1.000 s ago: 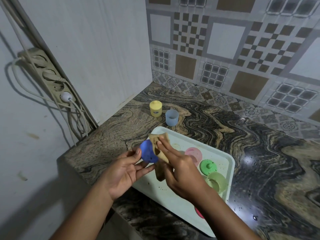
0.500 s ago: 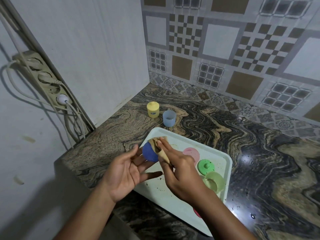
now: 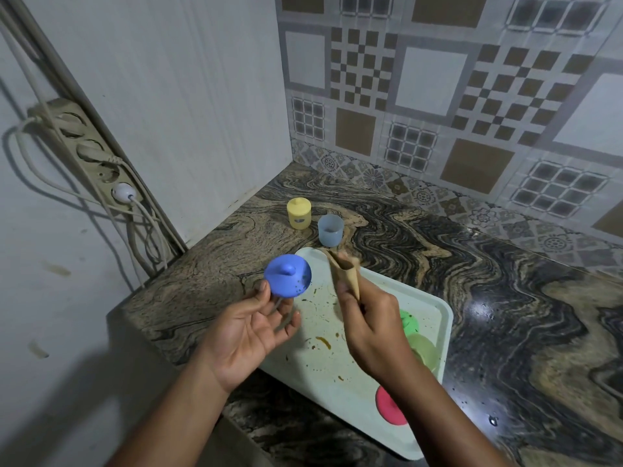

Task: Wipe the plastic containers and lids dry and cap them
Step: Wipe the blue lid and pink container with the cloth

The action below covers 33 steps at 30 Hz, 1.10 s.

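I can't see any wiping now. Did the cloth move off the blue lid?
Yes. The cloth has moved right, off the blue lid, and is now over the tray, in front of the pale blue cup.

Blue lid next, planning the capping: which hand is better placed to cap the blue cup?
Left, probably: the left hand holds the blue lid; the right hand grips the cloth. The blue cup stands open beyond both.

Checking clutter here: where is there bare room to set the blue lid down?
Free: the counter right of the tray, up to the tiled wall; also the tray's stained left half. Crowded: the tray's right edge, with green lid, green container and red lid. The yellow container and blue container stand behind the tray.
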Motion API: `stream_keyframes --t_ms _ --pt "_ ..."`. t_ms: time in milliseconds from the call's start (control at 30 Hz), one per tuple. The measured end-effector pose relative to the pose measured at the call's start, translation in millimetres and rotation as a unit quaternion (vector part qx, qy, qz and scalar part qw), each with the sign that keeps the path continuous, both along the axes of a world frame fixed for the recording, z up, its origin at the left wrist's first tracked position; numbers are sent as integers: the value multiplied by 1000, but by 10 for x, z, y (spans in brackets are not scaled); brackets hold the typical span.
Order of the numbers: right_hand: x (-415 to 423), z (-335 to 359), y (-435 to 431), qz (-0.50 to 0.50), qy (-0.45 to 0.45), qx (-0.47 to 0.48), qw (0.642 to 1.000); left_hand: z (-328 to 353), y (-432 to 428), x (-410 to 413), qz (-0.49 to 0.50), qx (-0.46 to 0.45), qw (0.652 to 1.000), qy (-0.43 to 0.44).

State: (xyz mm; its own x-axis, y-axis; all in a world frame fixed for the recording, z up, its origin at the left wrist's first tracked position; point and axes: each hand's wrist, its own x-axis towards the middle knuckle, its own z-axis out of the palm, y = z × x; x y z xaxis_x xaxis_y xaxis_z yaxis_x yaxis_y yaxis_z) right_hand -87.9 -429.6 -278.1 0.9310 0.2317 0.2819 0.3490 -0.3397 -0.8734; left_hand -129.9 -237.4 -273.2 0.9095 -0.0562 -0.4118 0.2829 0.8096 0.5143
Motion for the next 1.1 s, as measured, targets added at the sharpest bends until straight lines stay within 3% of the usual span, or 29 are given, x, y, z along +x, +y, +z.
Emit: stream_keyframes --t_ms 200,467,633,767,867,933,1100 --pt "-82 12 106 150 -63 -74 984 -9 -49 2 -39 22 999 -13" --pt "-64 -135 101 166 -113 -115 973 42 3 -29 -34 43 998 1" --pt "66 -178 38 103 -60 -137 983 15 -47 -50 -18 34 999 1" --pt "60 -115 22 31 -115 -40 992 30 -59 -19 -1 30 1000 3" --pt "-75 -61 98 109 -171 -56 978 -23 -26 9 5 27 1000 12" --pt "-128 -132 147 156 -159 -86 971 -26 -25 5 2 43 999 13" --pt "-93 -293 123 170 -153 -75 971 29 -65 -33 -1 44 999 12"
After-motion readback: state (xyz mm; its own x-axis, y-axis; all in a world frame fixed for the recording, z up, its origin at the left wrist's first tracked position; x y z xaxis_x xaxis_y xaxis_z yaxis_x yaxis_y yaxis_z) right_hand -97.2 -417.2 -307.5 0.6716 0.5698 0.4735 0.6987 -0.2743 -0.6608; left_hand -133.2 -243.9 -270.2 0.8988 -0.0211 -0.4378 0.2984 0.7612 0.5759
